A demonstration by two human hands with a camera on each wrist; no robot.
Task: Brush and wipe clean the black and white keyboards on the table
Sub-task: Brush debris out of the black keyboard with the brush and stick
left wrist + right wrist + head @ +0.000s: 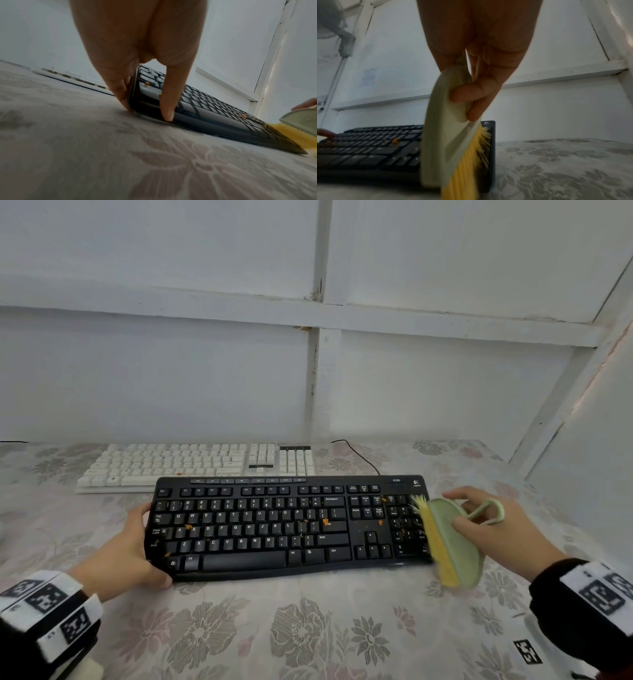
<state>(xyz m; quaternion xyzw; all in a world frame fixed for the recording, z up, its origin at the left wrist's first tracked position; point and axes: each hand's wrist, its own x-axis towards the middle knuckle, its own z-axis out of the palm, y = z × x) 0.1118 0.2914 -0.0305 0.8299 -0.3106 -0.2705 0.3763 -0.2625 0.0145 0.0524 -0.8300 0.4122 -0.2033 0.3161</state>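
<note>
While my left hand [123,553] clamps the black keyboard [274,525] end | right hand [496,525] grips brush [452,542], bristles on numpad | crumbs [325,522] on keys

Left hand [137,44] on black keyboard [205,112] (crumbs [147,84]).

On the table [308,628], the black keyboard [274,525] lies near; the white keyboard [191,463] lies just behind it, offset left. The left hand [120,553] is at its left end, the brush [448,542] at its right end, in the right hand [496,525].
</note>
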